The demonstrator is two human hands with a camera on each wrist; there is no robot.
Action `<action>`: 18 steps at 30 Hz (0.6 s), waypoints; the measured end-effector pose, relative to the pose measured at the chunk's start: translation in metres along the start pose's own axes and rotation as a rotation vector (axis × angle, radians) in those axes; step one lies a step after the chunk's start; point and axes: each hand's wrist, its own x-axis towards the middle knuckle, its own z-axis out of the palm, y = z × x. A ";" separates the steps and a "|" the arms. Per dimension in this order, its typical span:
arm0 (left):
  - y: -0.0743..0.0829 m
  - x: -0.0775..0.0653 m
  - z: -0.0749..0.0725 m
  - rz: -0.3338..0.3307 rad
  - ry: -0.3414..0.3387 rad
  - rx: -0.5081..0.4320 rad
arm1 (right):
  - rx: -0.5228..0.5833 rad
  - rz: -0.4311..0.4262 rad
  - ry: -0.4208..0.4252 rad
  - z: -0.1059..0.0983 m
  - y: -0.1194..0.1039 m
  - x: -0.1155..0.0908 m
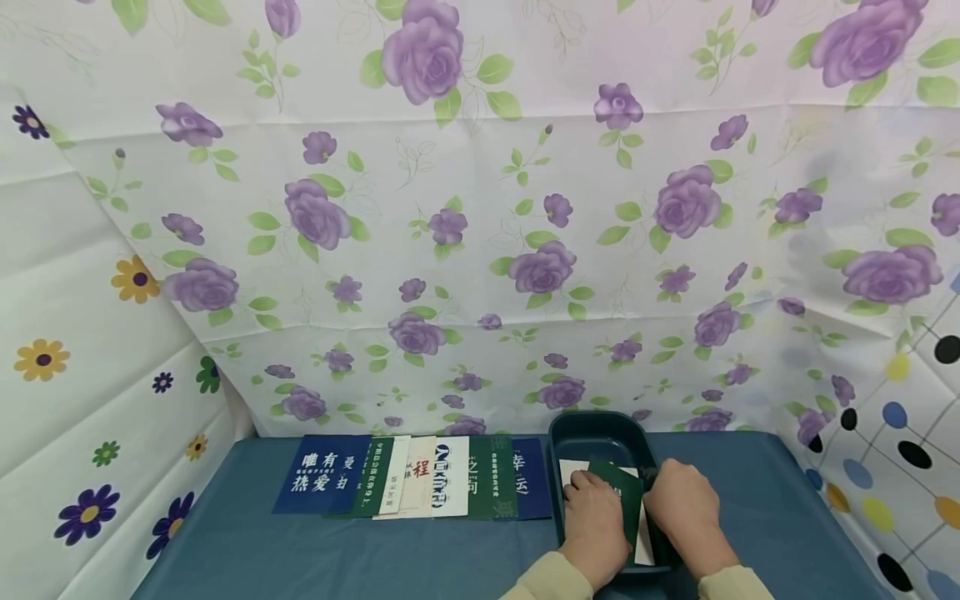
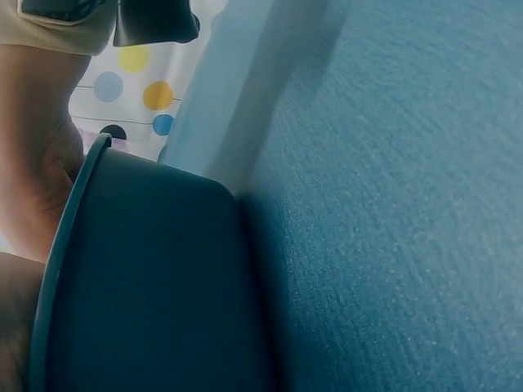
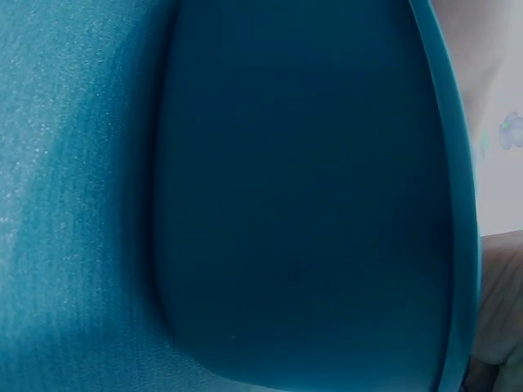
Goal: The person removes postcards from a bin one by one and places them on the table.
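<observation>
A dark teal plastic bin [image 1: 558, 500] stands at the right of the table in the head view, with cards inside it. My left hand [image 1: 596, 529] reaches into the bin, its fingers bent over a dark green card [image 1: 628, 492] and holding it. Under that card, parts of a white card [image 1: 576, 472] show. My right hand [image 1: 684, 512] is at the bin's right rim, with its fingertips hidden inside. Both wrist views mostly show the bin's outer wall [image 2: 155, 278], and in the right wrist view the rim [image 3: 462, 196] crosses in front of a hand.
Left of the bin, a row of overlapping cards lies along the table's back: blue cards [image 1: 315, 475], a white card [image 1: 452, 479], a green card [image 1: 482, 475] and another blue card [image 1: 534, 483]. Flower-printed cloth [image 1: 480, 250] hangs behind the blue table [image 1: 360, 554].
</observation>
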 end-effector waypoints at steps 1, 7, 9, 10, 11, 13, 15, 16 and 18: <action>0.000 0.000 0.000 0.006 -0.002 -0.009 | 0.000 0.002 -0.001 0.000 0.000 0.000; 0.000 0.000 0.000 0.008 -0.019 -0.044 | -0.007 0.011 -0.008 0.000 -0.001 -0.001; 0.001 0.000 0.000 0.002 -0.019 -0.055 | -0.008 0.010 -0.007 0.000 -0.001 -0.001; 0.001 0.000 0.000 -0.002 -0.016 -0.061 | -0.006 0.009 -0.005 0.000 -0.001 -0.001; 0.002 0.000 0.000 -0.003 -0.015 -0.059 | -0.005 0.008 -0.004 0.000 -0.001 -0.002; 0.002 0.000 0.000 -0.004 -0.010 -0.061 | 0.000 0.007 0.001 0.000 -0.001 -0.002; 0.002 0.000 -0.001 0.003 -0.001 -0.062 | 0.005 0.003 0.004 0.000 -0.001 -0.002; 0.002 0.000 -0.002 0.008 0.002 -0.065 | 0.007 0.002 0.004 0.000 -0.001 -0.002; 0.000 0.001 -0.005 0.025 0.008 -0.076 | 0.012 -0.002 0.005 0.000 -0.001 -0.002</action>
